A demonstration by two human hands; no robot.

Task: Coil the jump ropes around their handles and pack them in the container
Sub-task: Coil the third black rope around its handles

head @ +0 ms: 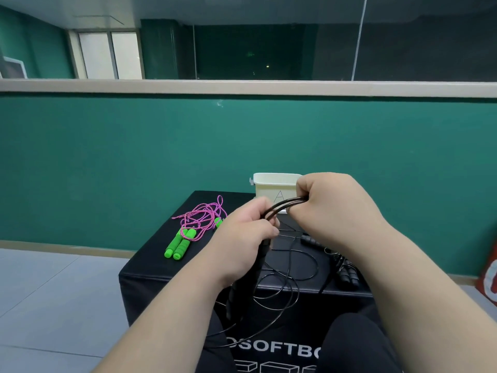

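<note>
While above the box (161, 265) — left hand (247, 234) tight round black handles (234, 294), right hand (332, 200) round looped strands (285, 204).

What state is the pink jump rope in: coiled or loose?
Loose: the pink jump rope sprawls in a tangle on the black box beyond its green handles, not wound round them.

One wide head-worn camera looks forward and down, close above the left hand (243, 239) and right hand (332, 201), over the bench (150, 267) toward the green wall (107, 157).
</note>
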